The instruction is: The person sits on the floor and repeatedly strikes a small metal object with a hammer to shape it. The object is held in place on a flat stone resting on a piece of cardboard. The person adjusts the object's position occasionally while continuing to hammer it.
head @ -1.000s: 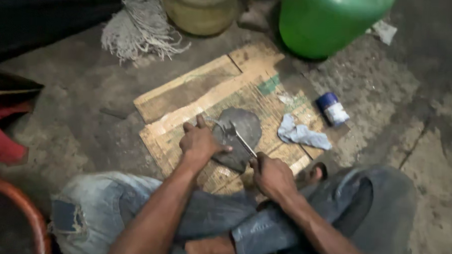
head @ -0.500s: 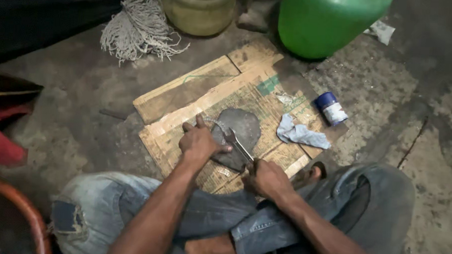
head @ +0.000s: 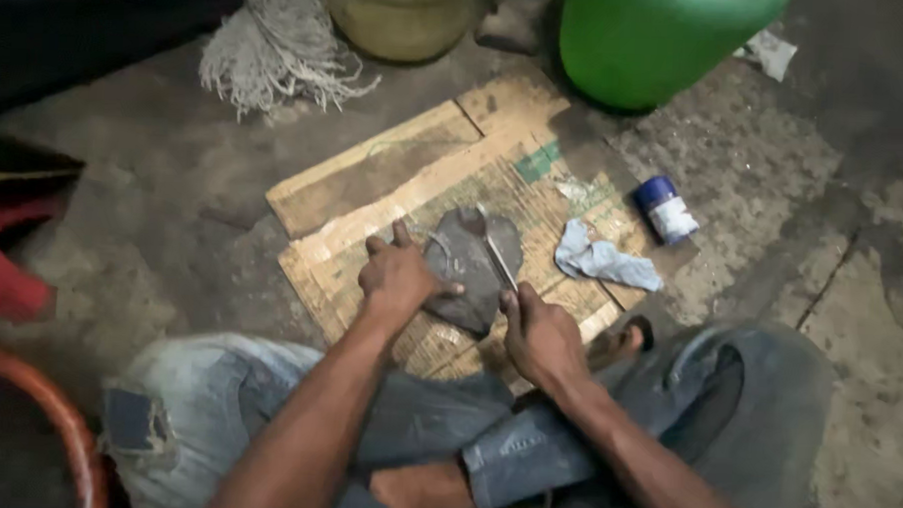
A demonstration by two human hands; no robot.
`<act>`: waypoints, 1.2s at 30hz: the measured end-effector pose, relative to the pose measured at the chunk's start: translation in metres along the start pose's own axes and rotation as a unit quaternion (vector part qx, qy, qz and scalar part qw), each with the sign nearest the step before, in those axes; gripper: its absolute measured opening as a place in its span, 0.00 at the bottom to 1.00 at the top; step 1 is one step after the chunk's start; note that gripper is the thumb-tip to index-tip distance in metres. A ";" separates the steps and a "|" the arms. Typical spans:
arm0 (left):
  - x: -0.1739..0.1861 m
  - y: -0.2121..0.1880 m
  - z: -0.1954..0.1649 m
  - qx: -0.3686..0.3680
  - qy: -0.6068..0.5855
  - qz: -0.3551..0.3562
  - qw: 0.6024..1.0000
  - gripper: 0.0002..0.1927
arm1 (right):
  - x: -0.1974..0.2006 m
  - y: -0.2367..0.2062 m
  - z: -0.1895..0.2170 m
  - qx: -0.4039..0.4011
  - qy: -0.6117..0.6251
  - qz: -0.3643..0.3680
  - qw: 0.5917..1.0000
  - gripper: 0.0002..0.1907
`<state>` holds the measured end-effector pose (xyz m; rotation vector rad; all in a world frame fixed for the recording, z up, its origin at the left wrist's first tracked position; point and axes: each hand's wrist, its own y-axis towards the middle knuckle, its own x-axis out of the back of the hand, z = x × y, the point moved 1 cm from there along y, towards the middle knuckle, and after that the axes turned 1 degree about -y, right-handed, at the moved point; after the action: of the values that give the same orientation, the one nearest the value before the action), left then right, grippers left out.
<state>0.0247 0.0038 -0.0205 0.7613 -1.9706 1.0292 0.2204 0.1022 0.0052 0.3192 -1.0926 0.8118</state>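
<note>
Workpiece: a dark grey, roughly round flat piece [head: 468,270] lies on flattened cardboard [head: 374,176] spread on the concrete floor [head: 153,214], directly in front of the seated person's knees.

Left hand: the left hand [head: 399,275] rests palm-down on the near-left edge of the grey piece, fingers curled and spread over the rim, thumb pointing right across its surface. It presses the piece to the cardboard; it is not wrapped around it.

Right hand: the right hand [head: 541,335] is closed in a fist around the lower end of a slim metal tool [head: 496,254] (its kind is too small to tell; it looks like a blade or flat bar).

Tool axis: the long axis runs from the right fist, at the near-right, up and to the left, away from the body. The far tip ends on the upper middle of the grey piece.

Key relation: the grey piece lies ahead and left of the right hand, and just right of the left hand. The tool crosses the piece's right half, close beside the left thumb without clearly touching it.

Nearer hand: the left hand is on the piece; the right reaches it only through the tool.

Surroundings: a crumpled pale cloth [head: 603,260] lies just right of the piece, a small blue-and-white can [head: 665,208] beyond it. A green container [head: 659,36], a yellowish bucket [head: 400,17] and a mop head [head: 274,47] stand well apart, at the far side.
</note>
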 end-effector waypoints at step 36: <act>0.000 -0.001 -0.001 0.008 -0.001 0.032 0.999 0.78 | 0.000 -0.002 -0.002 -0.035 0.034 0.018 0.999 0.20</act>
<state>0.0261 0.0042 -0.0202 0.7140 -2.0018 1.0838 0.2227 0.1022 0.0047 0.2118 -1.0634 0.8097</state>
